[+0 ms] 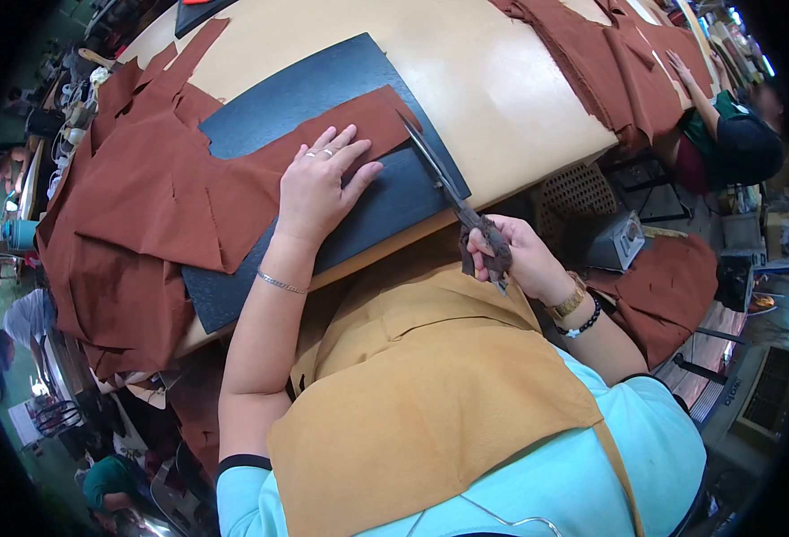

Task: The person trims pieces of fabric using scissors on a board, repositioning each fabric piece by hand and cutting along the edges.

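Note:
My left hand point(323, 183) lies flat on a rust-brown sheet point(170, 192), leather or cloth, with its fingers spread. A narrow strip of this sheet reaches right, over a dark board point(273, 98) on the table. My right hand point(521, 255) is closed around the handles of large scissors point(437, 170), which are wrapped in dark cloth. The blades point up and left at the strip's right end, over the board's edge. I cannot tell whether they touch the strip.
The pale table point(493, 80) curves around in front of me. More rust-brown material point(609, 63) lies at the far right, where another person point(734, 134) reaches over it. Below, to my right, are a perforated basket point(578, 192) and a grey metal box point(616, 242).

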`<action>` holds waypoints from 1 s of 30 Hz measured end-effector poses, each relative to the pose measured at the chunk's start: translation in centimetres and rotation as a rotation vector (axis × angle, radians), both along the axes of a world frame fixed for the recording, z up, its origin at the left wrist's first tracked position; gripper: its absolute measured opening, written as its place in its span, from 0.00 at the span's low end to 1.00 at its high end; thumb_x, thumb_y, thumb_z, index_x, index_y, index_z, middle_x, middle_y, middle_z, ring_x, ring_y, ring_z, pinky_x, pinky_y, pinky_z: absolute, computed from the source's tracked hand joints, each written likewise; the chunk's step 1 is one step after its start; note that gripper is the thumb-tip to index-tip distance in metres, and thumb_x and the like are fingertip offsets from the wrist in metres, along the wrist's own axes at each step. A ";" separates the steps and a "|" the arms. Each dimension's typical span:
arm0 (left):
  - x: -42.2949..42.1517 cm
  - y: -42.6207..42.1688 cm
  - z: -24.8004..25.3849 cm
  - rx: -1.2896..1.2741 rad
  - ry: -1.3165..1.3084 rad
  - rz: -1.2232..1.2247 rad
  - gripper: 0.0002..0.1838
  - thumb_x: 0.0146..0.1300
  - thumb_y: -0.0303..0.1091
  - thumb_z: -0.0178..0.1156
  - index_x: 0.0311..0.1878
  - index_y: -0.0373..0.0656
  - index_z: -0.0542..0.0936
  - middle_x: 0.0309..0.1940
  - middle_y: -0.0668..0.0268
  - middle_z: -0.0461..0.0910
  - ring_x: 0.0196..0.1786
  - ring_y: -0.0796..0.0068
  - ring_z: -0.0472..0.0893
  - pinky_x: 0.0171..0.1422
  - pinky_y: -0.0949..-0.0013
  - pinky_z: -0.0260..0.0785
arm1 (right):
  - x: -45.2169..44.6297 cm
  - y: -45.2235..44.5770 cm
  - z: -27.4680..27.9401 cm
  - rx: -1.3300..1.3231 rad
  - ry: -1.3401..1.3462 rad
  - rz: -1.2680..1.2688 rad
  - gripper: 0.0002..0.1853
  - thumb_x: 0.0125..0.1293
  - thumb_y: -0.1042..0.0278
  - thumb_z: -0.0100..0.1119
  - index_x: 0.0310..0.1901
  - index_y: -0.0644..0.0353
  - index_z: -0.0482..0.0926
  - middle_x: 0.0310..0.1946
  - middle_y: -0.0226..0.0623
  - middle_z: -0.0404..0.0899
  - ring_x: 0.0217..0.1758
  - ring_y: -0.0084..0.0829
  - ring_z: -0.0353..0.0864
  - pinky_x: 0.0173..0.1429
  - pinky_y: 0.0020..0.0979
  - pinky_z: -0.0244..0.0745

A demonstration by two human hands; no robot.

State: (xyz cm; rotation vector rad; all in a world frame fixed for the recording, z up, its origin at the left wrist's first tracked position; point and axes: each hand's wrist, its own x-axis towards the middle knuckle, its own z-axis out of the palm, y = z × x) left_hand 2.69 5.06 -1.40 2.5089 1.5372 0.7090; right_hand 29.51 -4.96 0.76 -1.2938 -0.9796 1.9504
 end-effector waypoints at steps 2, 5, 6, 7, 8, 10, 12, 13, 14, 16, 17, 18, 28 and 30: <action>0.1 -0.1 0.0 -0.002 0.009 -0.017 0.21 0.63 0.53 0.60 0.52 0.51 0.83 0.59 0.63 0.78 0.65 0.59 0.73 0.67 0.51 0.66 | -0.4 0.6 -0.4 -0.010 0.035 -0.027 0.13 0.68 0.57 0.60 0.37 0.60 0.78 0.24 0.26 0.76 0.24 0.16 0.75 0.29 0.18 0.70; 0.1 -0.2 0.0 0.003 0.010 -0.028 0.21 0.62 0.53 0.62 0.52 0.51 0.83 0.58 0.63 0.78 0.65 0.59 0.73 0.67 0.51 0.66 | -0.9 0.9 -0.4 -0.012 0.061 -0.055 0.13 0.68 0.57 0.60 0.37 0.60 0.78 0.24 0.26 0.75 0.23 0.16 0.75 0.28 0.18 0.70; 0.1 -0.2 0.0 0.005 0.009 -0.028 0.21 0.61 0.53 0.62 0.52 0.51 0.83 0.58 0.63 0.78 0.65 0.59 0.73 0.67 0.52 0.66 | -1.0 1.0 -0.3 -0.010 0.065 -0.061 0.13 0.68 0.57 0.60 0.37 0.60 0.78 0.23 0.26 0.75 0.23 0.16 0.75 0.28 0.18 0.70; 0.1 -0.1 0.1 0.007 0.005 -0.028 0.21 0.61 0.52 0.62 0.52 0.51 0.83 0.58 0.63 0.78 0.65 0.59 0.73 0.66 0.52 0.66 | -0.9 1.0 -0.3 -0.007 0.056 -0.058 0.13 0.67 0.57 0.60 0.37 0.60 0.78 0.23 0.26 0.75 0.23 0.16 0.75 0.28 0.18 0.70; 0.1 -0.1 0.2 0.008 0.000 -0.026 0.21 0.61 0.52 0.62 0.52 0.51 0.83 0.58 0.62 0.78 0.65 0.59 0.74 0.66 0.52 0.66 | -0.9 0.8 -0.4 -0.005 0.047 -0.054 0.13 0.67 0.57 0.60 0.37 0.60 0.78 0.23 0.26 0.75 0.23 0.16 0.75 0.28 0.18 0.70; 0.1 -0.2 0.2 0.012 -0.006 -0.025 0.21 0.61 0.52 0.62 0.52 0.50 0.83 0.58 0.62 0.78 0.65 0.59 0.74 0.66 0.52 0.66 | -0.9 0.4 -0.3 0.005 0.024 -0.046 0.13 0.67 0.56 0.61 0.37 0.59 0.78 0.23 0.26 0.75 0.23 0.16 0.75 0.28 0.18 0.70; 0.1 -0.1 0.1 0.020 -0.008 -0.032 0.21 0.61 0.52 0.62 0.51 0.50 0.83 0.58 0.62 0.78 0.64 0.59 0.74 0.66 0.52 0.67 | -0.9 0.0 -0.2 0.022 -0.002 -0.041 0.13 0.67 0.56 0.61 0.37 0.59 0.78 0.23 0.26 0.76 0.23 0.16 0.75 0.29 0.18 0.70; 0.1 -0.1 0.1 0.019 -0.003 -0.036 0.21 0.61 0.52 0.62 0.51 0.50 0.83 0.58 0.62 0.78 0.64 0.59 0.74 0.66 0.52 0.67 | -0.9 0.0 -0.2 0.019 0.009 -0.038 0.14 0.67 0.56 0.61 0.37 0.59 0.78 0.23 0.26 0.75 0.23 0.16 0.75 0.29 0.18 0.70; 0.1 -0.1 0.1 0.019 0.003 -0.042 0.21 0.61 0.53 0.62 0.51 0.50 0.83 0.58 0.62 0.78 0.64 0.59 0.74 0.66 0.52 0.67 | -0.8 0.0 -0.3 0.017 0.020 -0.036 0.14 0.67 0.56 0.61 0.37 0.59 0.78 0.23 0.26 0.75 0.23 0.16 0.75 0.29 0.18 0.70; 0.1 -0.1 0.2 0.019 0.017 -0.060 0.22 0.61 0.53 0.62 0.51 0.50 0.83 0.58 0.62 0.78 0.64 0.59 0.74 0.66 0.52 0.67 | -0.8 0.3 -0.4 0.006 0.038 -0.048 0.14 0.67 0.55 0.61 0.37 0.59 0.78 0.23 0.25 0.75 0.23 0.15 0.74 0.29 0.18 0.71; 0.1 -0.2 0.3 0.020 0.024 -0.073 0.22 0.60 0.53 0.62 0.51 0.50 0.83 0.58 0.62 0.78 0.64 0.59 0.74 0.66 0.52 0.67 | -1.0 0.5 -0.4 -0.003 0.045 -0.063 0.14 0.67 0.55 0.61 0.37 0.59 0.78 0.23 0.25 0.75 0.23 0.15 0.74 0.30 0.18 0.71; 0.1 -0.3 0.5 0.021 0.033 -0.085 0.22 0.60 0.53 0.62 0.51 0.50 0.83 0.58 0.62 0.79 0.64 0.59 0.74 0.66 0.52 0.67 | -1.2 0.8 -0.4 -0.012 0.052 -0.077 0.14 0.67 0.55 0.61 0.36 0.59 0.78 0.23 0.25 0.75 0.24 0.15 0.74 0.30 0.18 0.71; 0.1 -0.1 0.2 0.038 0.008 -0.097 0.22 0.59 0.54 0.63 0.50 0.50 0.83 0.57 0.63 0.79 0.63 0.59 0.75 0.66 0.53 0.67 | -1.4 0.8 -0.9 0.041 0.044 -0.080 0.14 0.69 0.56 0.58 0.35 0.59 0.74 0.23 0.28 0.76 0.22 0.19 0.76 0.29 0.20 0.73; 0.1 -0.2 0.1 0.048 0.014 -0.103 0.22 0.59 0.54 0.63 0.50 0.50 0.83 0.57 0.63 0.79 0.63 0.59 0.75 0.66 0.54 0.67 | -1.1 0.8 -0.9 0.046 0.057 -0.075 0.14 0.69 0.56 0.58 0.35 0.59 0.75 0.23 0.28 0.75 0.22 0.19 0.76 0.29 0.20 0.73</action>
